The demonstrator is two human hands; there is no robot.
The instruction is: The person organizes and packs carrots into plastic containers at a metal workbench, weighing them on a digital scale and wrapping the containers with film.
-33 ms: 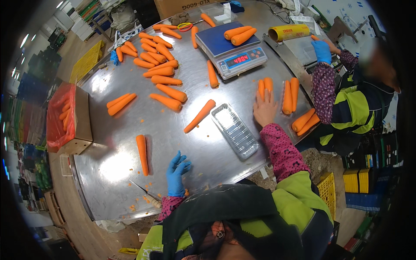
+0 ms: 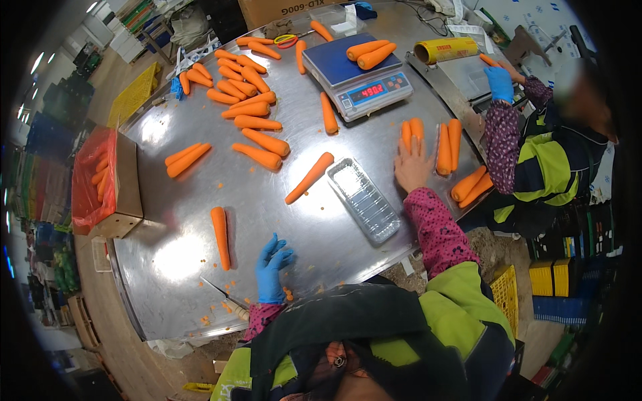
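Observation:
My left hand (image 2: 271, 269), in a blue glove, hovers over the near edge of the steel table with its fingers apart and nothing in it. A knife (image 2: 224, 297) with a pale handle lies beside it among orange scraps. My bare right hand (image 2: 412, 167) is stretched out flat, its fingers spread over the near ends of a pair of carrots (image 2: 411, 127). Left of that hand sits a clear plastic tray (image 2: 364, 204) holding no carrots, and a single carrot (image 2: 309, 178) lies by the tray. Two more carrots (image 2: 448, 147), seemingly in a clear tray, are just right of my hand.
A scale (image 2: 361, 80) with a lit display carries two carrots (image 2: 371, 53). Many loose carrots (image 2: 247, 87) cover the far left. A box lined with red plastic (image 2: 93, 180) stands left. At right, a co-worker's gloved hand (image 2: 499, 83) is near a yellow film roll (image 2: 446, 49).
My right hand and the carrots under its fingers have shifted very slightly to the right. The scale's reading has changed a little. My left hand stays in place.

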